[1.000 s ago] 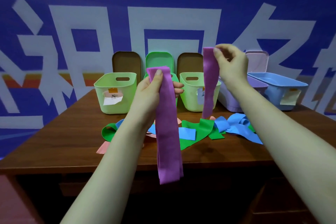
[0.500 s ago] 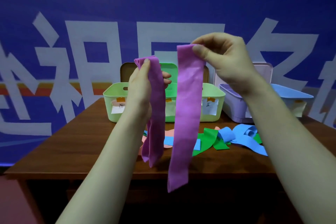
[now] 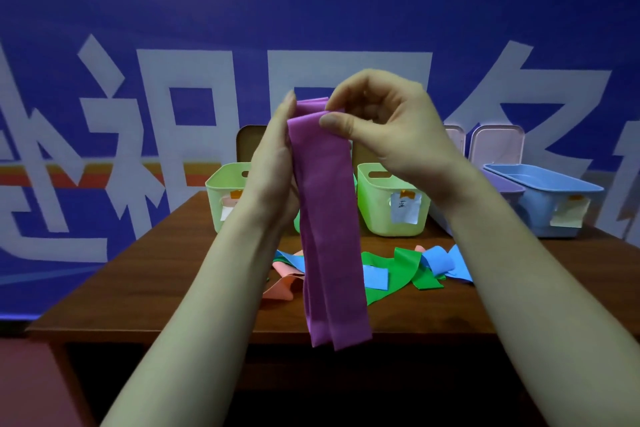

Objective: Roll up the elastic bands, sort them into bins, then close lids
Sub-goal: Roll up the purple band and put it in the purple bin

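A long purple elastic band (image 3: 329, 218) hangs folded in layers in front of me, its lower ends dangling past the table's front edge. My left hand (image 3: 277, 170) holds its top from the left side. My right hand (image 3: 384, 121) pinches the same top fold between thumb and fingers. Loose bands lie on the wooden table (image 3: 166, 281) behind it: green bands (image 3: 391, 274), blue bands (image 3: 440, 260) and a pink band (image 3: 282, 282). Open bins stand along the table's back: a pale green bin (image 3: 221, 198), another pale green bin (image 3: 381, 211), a lilac bin (image 3: 502, 191) and a blue bin (image 3: 550, 198).
Lids lean upright behind the bins against the blue wall: a brown lid (image 3: 247, 142) and pale lilac lids (image 3: 497, 144). Paper labels are taped on the bin fronts. A third green bin is mostly hidden behind the purple band.
My hands came together, joining the two hanging halves of the purple band into one layered strip. My head moved closer and tilted.
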A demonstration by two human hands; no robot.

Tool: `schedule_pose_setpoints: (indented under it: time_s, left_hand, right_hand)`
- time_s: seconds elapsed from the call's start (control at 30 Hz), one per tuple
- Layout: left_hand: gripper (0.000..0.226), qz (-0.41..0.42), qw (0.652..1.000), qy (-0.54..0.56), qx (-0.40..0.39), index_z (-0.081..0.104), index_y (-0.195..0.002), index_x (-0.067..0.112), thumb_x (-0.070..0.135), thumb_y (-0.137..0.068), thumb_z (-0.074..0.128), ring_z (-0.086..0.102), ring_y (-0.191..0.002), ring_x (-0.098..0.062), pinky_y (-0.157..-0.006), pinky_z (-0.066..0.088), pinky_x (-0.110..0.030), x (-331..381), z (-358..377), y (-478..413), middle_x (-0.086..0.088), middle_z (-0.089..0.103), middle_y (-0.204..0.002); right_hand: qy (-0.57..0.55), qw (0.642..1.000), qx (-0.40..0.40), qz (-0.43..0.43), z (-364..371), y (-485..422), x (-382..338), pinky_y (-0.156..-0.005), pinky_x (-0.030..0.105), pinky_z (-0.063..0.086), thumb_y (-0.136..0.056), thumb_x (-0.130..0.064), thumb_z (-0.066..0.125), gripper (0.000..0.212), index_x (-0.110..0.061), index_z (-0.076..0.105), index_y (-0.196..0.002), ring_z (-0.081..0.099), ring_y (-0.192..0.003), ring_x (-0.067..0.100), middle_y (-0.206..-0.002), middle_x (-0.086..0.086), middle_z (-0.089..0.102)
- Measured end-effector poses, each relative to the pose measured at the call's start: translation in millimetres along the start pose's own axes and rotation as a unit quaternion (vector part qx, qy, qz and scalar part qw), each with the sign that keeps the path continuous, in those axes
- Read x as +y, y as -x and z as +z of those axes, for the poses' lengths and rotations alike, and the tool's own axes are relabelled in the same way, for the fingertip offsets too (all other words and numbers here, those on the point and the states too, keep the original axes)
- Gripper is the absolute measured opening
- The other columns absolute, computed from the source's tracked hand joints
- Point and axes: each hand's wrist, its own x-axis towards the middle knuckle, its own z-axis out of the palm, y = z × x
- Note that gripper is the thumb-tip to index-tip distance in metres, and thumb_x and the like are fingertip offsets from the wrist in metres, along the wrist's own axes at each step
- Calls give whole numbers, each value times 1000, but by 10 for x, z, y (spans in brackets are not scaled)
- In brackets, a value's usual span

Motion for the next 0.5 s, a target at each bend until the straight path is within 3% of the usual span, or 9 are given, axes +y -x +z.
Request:
schedule_pose_setpoints:
  time_s: [0.1,0.2,0.37,0.5]
  left_hand:
    - [47,1,1000,-7,-21,68,-90,12,47,-98,36,64,-65,-18,-65,54,-30,12,3,20,-7,70,-73]
    - [50,-7,999,1,-47,64,-99,9,49,-98,34,63,-65,-19,-61,55,-28,31,0,31,-8,69,-75]
    - [52,-5,999,-4,-51,65,-98,6,49,-98,35,59,-65,-23,-65,51,-31,16,-2,43,-11,65,-73]
    - [55,-15,998,7,-65,69,-92,7,49,-98,34,58,-64,-26,-67,49,-34,-18,-6,40,-14,65,-74]
  right_hand:
    - [37,999,24,-12,5,-16,-23,-60,21,50,-82,-13,72,12,-16,61,-86,57,-66,10,-78,-4,63]
    - [23,999,28,-3,6,-17,-43,-59,22,50,-83,-14,71,11,-14,61,-88,57,-67,14,-81,1,62]
    - [47,998,50,12,35,-25,-33,-51,9,43,-84,-12,70,11,-11,59,-88,52,-57,0,-78,-2,58]
    - [129,989,67,-1,45,-21,21,-64,2,38,-83,-20,71,12,-15,60,-87,52,-70,-6,-89,2,61]
